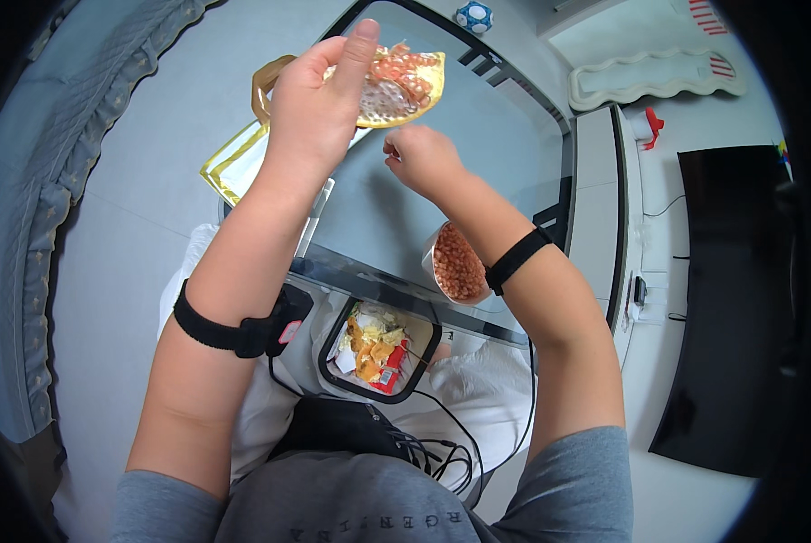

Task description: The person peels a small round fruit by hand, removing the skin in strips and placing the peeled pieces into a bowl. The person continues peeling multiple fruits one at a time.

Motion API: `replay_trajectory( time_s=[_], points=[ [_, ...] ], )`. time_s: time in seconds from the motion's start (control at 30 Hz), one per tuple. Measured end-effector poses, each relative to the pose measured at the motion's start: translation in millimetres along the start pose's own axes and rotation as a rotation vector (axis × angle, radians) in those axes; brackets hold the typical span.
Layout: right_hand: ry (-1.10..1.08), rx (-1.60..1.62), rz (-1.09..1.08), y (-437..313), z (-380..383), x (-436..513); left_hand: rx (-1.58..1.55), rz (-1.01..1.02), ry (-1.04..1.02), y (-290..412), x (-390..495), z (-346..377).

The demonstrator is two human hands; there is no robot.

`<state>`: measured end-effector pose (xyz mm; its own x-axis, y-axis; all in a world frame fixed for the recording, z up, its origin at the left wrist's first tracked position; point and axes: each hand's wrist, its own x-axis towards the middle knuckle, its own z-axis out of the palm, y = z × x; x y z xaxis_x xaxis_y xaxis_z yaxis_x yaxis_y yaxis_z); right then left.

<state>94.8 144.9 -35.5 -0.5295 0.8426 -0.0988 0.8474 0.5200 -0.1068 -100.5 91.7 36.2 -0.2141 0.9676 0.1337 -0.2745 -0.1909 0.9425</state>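
Observation:
My left hand (320,102) grips a piece of pomegranate (405,85) above the glass-topped table (500,156). Yellow rind edges the fruit, with pinkish arils on one part and bare pale pits on another. Just below the fruit, my right hand (425,159) is curled and apart from it; whether anything lies inside its fingers is hidden. A white bowl (430,261) stands at the table's near edge under my right forearm, filled with loose pomegranate arils (456,265). Between my knees is a black-rimmed waste bin (325,360) holding yellow peel (375,349) and wrappers.
Beneath my left forearm lies a white and gold packet (239,159), with a brown looped object (263,85) beyond it. Black cables (453,455) hang across my lap. A quilted sofa (25,237) lines the left; a cabinet (594,149) and television (731,305) stand right.

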Motion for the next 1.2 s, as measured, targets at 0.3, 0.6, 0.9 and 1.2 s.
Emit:
replay_trajectory(
  time_s=[0.3, 0.6, 0.9, 1.2],
  points=[
    [0.301, 0.393, 0.097, -5.5, -33.3, -40.2, 0.014, -0.062, -0.094, 7.5, -13.5, -0.7],
    [0.357, 0.668, 0.380, -14.1, -31.0, -214.5, 0.187, -0.022, -0.453, -25.9, -57.0, 46.8],
    [0.439, 1.598, 0.362, -8.9, -27.0, -213.3, 0.343, 0.040, -0.571, -58.8, -80.6, 80.2],
    [0.604, 1.649, 0.349, 0.0, -17.3, -213.4, 0.445, 0.136, -0.804, -49.3, -87.9, 101.1]
  ],
)
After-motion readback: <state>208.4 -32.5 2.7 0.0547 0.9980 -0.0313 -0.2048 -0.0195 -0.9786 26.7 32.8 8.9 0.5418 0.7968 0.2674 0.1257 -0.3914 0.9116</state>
